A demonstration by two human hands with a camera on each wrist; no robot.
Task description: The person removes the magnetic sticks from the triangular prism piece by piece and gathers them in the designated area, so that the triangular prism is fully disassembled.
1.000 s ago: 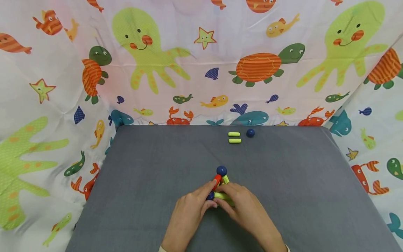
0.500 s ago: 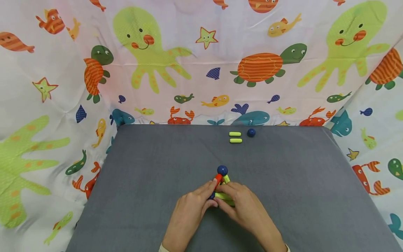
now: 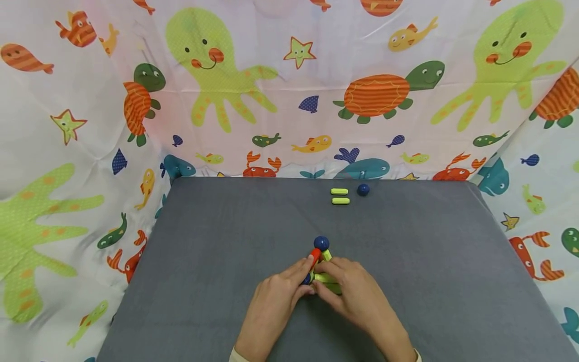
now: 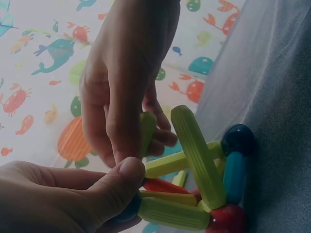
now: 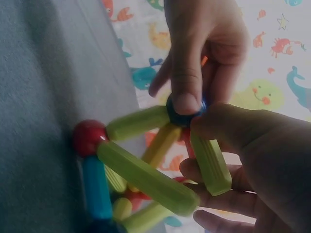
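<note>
My left hand (image 3: 277, 304) grips a blue ball (image 5: 182, 120) at the top corner of a stick-and-ball frame, thumb pressing on the ball. Just beside that ball, my right hand (image 3: 362, 299) pinches a loose-looking light green stick (image 5: 212, 167) between thumb and fingers; whether the stick touches the ball is hard to tell. A red ball (image 5: 90, 138) at the base joins a blue stick (image 5: 97, 184) and another green stick (image 5: 146, 177) that leans out with a free end. A red stick (image 3: 315, 255) and a further blue ball (image 3: 321, 243) show at the far side. Fingers hide some joints.
Two light green sticks (image 3: 340, 201) lie parallel near the back edge of the grey table (image 3: 217, 241). A loose blue ball (image 3: 363, 189) sits to their right. Behind the table hangs a sea-animal printed curtain (image 3: 271, 100), which also covers both sides.
The view has shifted slightly. Both hands stay at the frame, and the blue ball near my left fingers shows less than before.
</note>
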